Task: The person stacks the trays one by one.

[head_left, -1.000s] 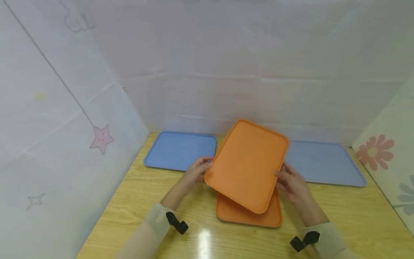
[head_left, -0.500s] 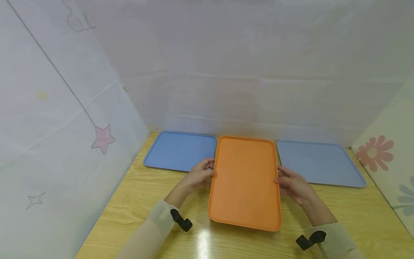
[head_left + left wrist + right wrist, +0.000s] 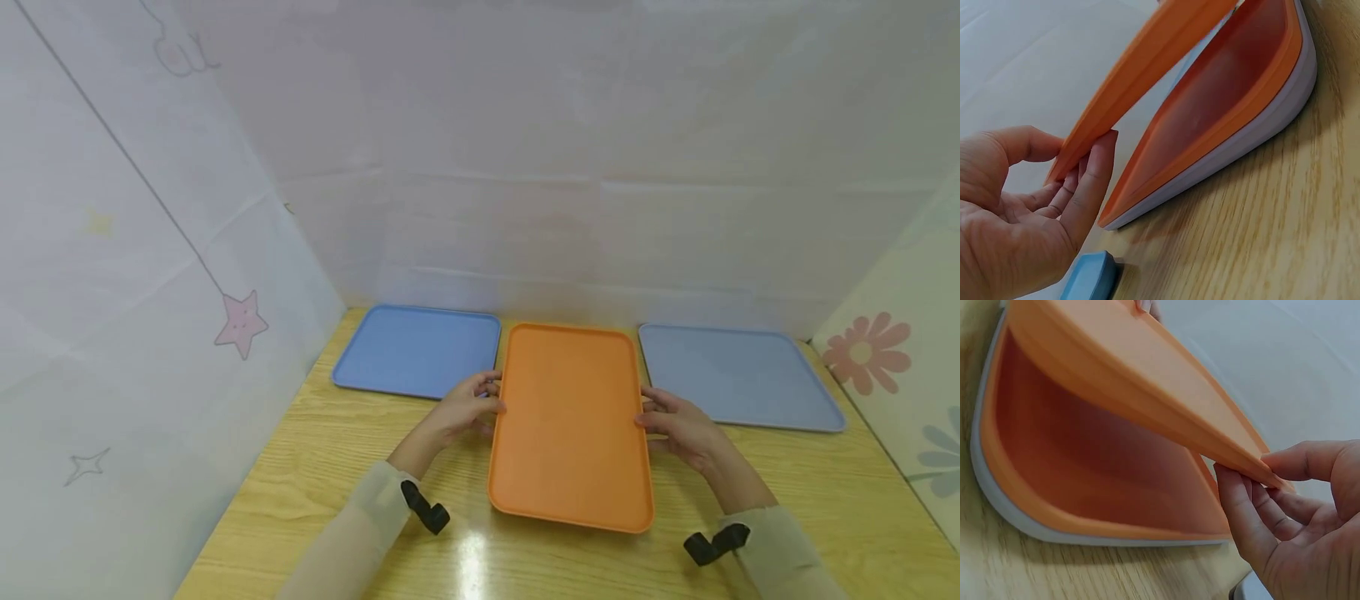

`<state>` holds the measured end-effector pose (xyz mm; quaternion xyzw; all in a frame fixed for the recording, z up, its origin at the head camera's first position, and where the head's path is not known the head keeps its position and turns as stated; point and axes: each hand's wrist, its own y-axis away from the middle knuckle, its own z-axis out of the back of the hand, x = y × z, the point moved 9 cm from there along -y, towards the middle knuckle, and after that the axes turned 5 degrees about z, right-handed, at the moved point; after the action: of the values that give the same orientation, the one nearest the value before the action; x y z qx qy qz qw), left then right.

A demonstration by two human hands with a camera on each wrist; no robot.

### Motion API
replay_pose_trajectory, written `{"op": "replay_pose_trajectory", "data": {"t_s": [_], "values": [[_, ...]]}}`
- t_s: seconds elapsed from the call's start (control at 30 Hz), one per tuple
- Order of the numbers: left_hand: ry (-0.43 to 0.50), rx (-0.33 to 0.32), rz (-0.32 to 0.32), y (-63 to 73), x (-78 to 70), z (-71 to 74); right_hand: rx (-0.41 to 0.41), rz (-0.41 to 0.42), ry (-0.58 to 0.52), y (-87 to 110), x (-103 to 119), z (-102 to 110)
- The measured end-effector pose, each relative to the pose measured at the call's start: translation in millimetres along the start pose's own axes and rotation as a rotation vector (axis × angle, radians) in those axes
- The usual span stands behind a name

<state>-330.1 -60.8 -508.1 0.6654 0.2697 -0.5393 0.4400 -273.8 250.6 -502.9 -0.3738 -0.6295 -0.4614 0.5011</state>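
An orange tray is held up by both hands, one at each long side, with its long way running front to back. My left hand pinches the left rim, thumb on top and fingers beneath. Opposite it, my right hand pinches the right rim the same way. In the wrist views the held tray hangs tilted over a second orange tray, which lies on a pale tray on the table. From the head view this lower stack is hidden under the held tray.
A blue tray lies flat at the back left of the wooden table. At the back right lies a pale blue tray. A white cloth wall stands behind, with printed side walls left and right.
The orange tray, slanted and higher a second ago, has turned straight and come down over the stack, covering it. In the last half second it has sunk slightly, both hands keeping hold.
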Motion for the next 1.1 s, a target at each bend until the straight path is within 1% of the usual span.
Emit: {"op": "replay_pose_trajectory", "data": {"t_s": [0.17, 0.33, 0.5, 0.77, 0.93, 1.1], "values": [[-0.005, -0.005, 0.015, -6.8, 5.5, -2.3, -0.012, -0.008, 0.038, -4.5, -6, 5], [0.002, -0.002, 0.035, -12.5, 11.6, -3.5, -0.032, -0.021, 0.098, -11.6, -13, 9], [0.009, 0.007, 0.057, -17.0, 16.2, -4.4, -0.056, -0.038, 0.117, -16.4, -18, 12], [-0.006, -0.008, 0.068, -21.1, 17.0, -5.4, -0.072, -0.054, 0.148, -20.4, -23, 16], [-0.04, -0.016, 0.07, -23.0, 15.8, -5.8, -0.08, -0.052, 0.183, -22.7, -22, 17], [-0.105, -0.03, 0.073, -25.3, 14.4, -6.2, -0.092, -0.051, 0.221, -25.5, -22, 19]]}}
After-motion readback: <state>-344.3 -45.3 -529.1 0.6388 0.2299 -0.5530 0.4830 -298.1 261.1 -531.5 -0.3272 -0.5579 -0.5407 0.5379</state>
